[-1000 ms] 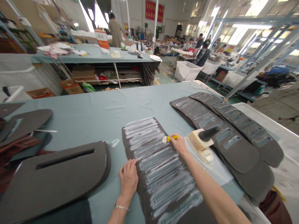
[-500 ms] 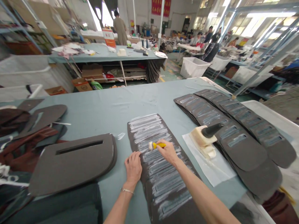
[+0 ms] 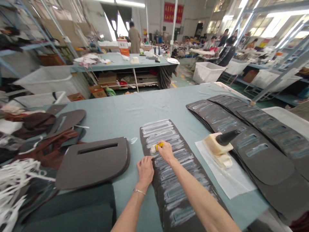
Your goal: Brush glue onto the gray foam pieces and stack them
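A long dark-grey panel (image 3: 160, 193) lies lengthwise before me, a row of slots across it, with white glue-like streaks brushed around them. My right hand (image 3: 166, 152) is closed around the yellow handle of a small brush (image 3: 154, 149), whose pale bristles touch the panel's left side. Just below, my left hand (image 3: 146, 170) rests on the panel's left edge, fingers laid down and holding nothing. To the right, a cream container (image 3: 212, 141) with a black cone-shaped spout lies tipped on a white sheet (image 3: 238, 185).
Stacked slotted panels (image 3: 263, 161) lie at the right, streaked white. At the left are rounded dark pieces (image 3: 96, 170) with one slot, brown fabric (image 3: 48, 146) and white cords (image 3: 14, 183). Beyond the blue-green table (image 3: 116, 112) stand white bins (image 3: 207, 72) and another table; several people are farther back.
My right hand has drawn the brush a little left across the panel, towards its left edge. My left hand stays at that edge. The whole view has shifted slightly left.
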Available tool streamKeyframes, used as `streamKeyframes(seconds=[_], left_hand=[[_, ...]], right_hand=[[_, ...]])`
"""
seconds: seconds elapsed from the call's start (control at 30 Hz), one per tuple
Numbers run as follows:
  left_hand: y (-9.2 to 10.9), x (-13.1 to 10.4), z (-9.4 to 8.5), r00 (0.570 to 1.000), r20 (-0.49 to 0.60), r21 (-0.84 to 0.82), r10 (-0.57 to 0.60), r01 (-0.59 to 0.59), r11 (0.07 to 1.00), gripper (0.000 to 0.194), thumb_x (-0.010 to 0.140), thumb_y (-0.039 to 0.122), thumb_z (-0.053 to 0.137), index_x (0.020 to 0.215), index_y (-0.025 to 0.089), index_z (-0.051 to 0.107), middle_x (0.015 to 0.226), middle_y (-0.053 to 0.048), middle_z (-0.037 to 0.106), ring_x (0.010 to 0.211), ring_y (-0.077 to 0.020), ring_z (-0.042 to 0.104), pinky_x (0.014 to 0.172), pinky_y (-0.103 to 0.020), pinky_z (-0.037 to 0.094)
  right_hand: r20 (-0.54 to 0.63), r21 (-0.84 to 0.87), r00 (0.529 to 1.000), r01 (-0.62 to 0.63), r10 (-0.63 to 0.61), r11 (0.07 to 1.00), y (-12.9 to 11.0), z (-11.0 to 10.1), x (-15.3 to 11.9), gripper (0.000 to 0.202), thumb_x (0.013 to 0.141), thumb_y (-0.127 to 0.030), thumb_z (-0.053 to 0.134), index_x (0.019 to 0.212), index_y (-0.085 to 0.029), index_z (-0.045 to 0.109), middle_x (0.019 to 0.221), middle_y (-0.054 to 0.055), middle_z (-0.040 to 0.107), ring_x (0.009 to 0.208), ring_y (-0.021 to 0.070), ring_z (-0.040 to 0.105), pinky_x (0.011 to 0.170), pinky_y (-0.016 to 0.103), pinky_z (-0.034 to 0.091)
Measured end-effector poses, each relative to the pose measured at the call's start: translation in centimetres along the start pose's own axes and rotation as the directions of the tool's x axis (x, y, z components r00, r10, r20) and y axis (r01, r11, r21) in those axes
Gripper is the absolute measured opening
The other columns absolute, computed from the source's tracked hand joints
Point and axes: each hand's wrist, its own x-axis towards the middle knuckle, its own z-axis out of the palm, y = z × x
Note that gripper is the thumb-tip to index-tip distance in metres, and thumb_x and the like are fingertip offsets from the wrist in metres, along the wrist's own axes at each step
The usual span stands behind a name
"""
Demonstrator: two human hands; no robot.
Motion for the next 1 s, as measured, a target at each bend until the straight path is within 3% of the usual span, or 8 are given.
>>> streamKeyframes(seconds=[0.1,0.27,0.37,0.47,0.6,0.8,0.9,1.0], left_hand=[[-0.1,-0.1,0.0,1.0,-0.003,0.0,-0.017,0.017,1.0,0.031,0.089,0.016,0.033,0.104,0.024,0.06,0.104,-0.006,0.062,0.103,-0.0196,0.051,0.092,-0.039,0.031],[-0.2,0.1,0.1,1.0,0.01,0.001,-0.016,0.016,1.0,0.031,0.089,0.016,0.035,0.106,0.024,0.059,0.105,-0.006,0.061,0.104,-0.0192,0.051,0.092,-0.039,0.031],[-0.3,0.0,0.3,0.999,0.015,-0.005,-0.037,0.037,0.999,0.03,0.089,0.017,0.036,0.105,0.023,0.06,0.105,-0.007,0.061,0.104,-0.0196,0.05,0.093,-0.038,0.03],[-0.2,-0.2,0.6,0.999,0.013,-0.041,-0.048,0.048,0.998,0.03,0.089,0.018,0.035,0.106,0.023,0.059,0.107,-0.007,0.061,0.106,-0.0208,0.049,0.094,-0.04,0.029],[-0.4,0.1,1.0,0.994,0.001,-0.212,-0.108,0.106,0.972,0.027,0.087,0.02,0.038,0.102,0.024,0.061,0.106,-0.006,0.061,0.105,-0.022,0.05,0.096,-0.043,0.029],[-2.8,0.8,1.1,0.974,0.009,-0.369,-0.225,0.213,0.905,0.028,0.086,0.027,0.037,0.105,0.02,0.057,0.104,-0.006,0.058,0.1,-0.0192,0.052,0.092,-0.037,0.039],[-3.4,-0.8,0.8,0.97,-0.008,-0.386,-0.243,0.221,0.895,0.03,0.087,0.029,0.036,0.104,0.017,0.056,0.102,-0.008,0.057,0.101,-0.0199,0.051,0.092,-0.037,0.041],[-2.2,-3.5,0.4,0.987,0.025,-0.395,-0.161,0.157,0.905,0.024,0.086,0.029,0.039,0.096,0.02,0.059,0.097,-0.006,0.06,0.099,-0.0191,0.053,0.09,-0.035,0.041]], right_hand=[[0.026,-0.084,0.995,0.1,-0.099,0.991,-0.5,0.3,0.1,0.013,0.079,-0.021,0.051,0.083,-0.022,0.063,0.079,0.002,0.065,0.072,0.0139,0.057,0.067,0.021,0.037],[0.019,-0.143,0.998,0.054,-0.051,0.988,-1.2,0.5,-0.3,0.013,0.081,-0.02,0.05,0.084,-0.021,0.062,0.08,0.003,0.066,0.073,0.0141,0.058,0.068,0.021,0.037],[0.086,-0.107,0.982,0.177,-0.168,0.978,0.0,0.0,-0.2,0.012,0.08,-0.022,0.052,0.085,-0.021,0.063,0.082,0.002,0.066,0.074,0.013,0.058,0.069,0.02,0.038],[0.076,-0.086,0.995,0.07,-0.064,0.994,3.8,-3.3,0.7,0.014,0.077,-0.025,0.053,0.082,-0.022,0.065,0.071,-0.001,0.065,0.066,0.0124,0.056,0.063,0.02,0.038],[-0.182,-0.179,0.976,-0.152,0.119,0.972,9.2,-10.1,1.2,0.02,0.076,-0.028,0.048,0.08,-0.02,0.067,0.067,0.0,0.063,0.061,0.0132,0.054,0.061,0.022,0.037],[-0.296,-0.147,0.953,-0.112,0.065,0.983,10.2,-15.1,-4.6,0.021,0.076,-0.032,0.049,0.081,-0.018,0.065,0.065,-0.001,0.061,0.056,0.0116,0.051,0.059,0.022,0.036],[-0.364,-0.084,0.924,-0.153,0.113,0.985,9.8,-15.9,-8.2,0.02,0.076,-0.033,0.051,0.078,-0.017,0.063,0.063,-0.001,0.058,0.055,0.0112,0.049,0.057,0.022,0.036],[-0.337,-0.002,0.927,-0.174,0.163,0.985,8.7,-14.9,-10.4,0.018,0.076,-0.031,0.051,0.078,-0.017,0.062,0.062,-0.002,0.057,0.053,0.0106,0.048,0.055,0.022,0.035]])
